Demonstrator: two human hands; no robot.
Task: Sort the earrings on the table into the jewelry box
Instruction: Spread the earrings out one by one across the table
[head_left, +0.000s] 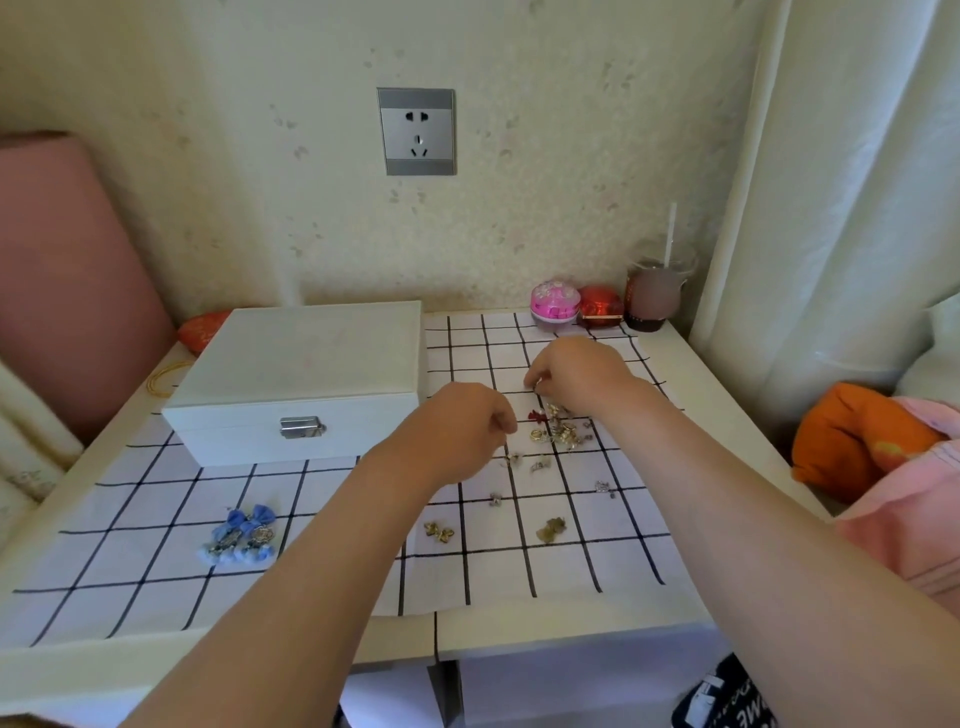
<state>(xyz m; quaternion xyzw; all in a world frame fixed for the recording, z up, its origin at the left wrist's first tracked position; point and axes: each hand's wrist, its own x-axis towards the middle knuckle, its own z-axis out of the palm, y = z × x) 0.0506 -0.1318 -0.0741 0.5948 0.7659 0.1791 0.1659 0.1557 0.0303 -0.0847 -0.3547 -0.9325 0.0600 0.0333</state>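
White bench (693, 379) under a black-gridded white cloth (156, 561), its near edge cut off. White rectangular jewelry box (306, 364): back left, lid down, long axis left to right, silver clasp (300, 428) facing me. Left hand (457, 426): fingers curled, tips hidden; I cannot tell whether it holds anything. Right hand (576, 371): pinches a tiny bright piece (537, 385) above the heap of small gold and silver earrings (558, 430), individually indistinct. White lettering on a cropped black object (727, 699) is unreadable.

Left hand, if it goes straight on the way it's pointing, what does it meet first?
Probably the earring pile, its dark red earring first; depth is unclear, so the left hand may pass above.
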